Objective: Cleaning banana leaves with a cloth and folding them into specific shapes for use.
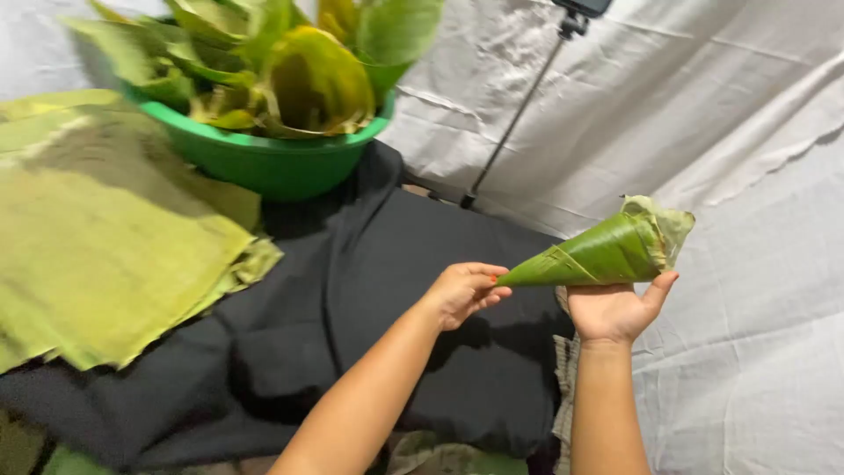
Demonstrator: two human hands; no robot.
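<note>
I see the leaf cone [607, 251] held right of the green bowl [264, 163], over black cloth [396, 290]. Left hand [462, 293] pinches its tip; right hand [615, 312] cups it underneath, fingers half spread.

No packages, labels, signs or screens visible
</note>
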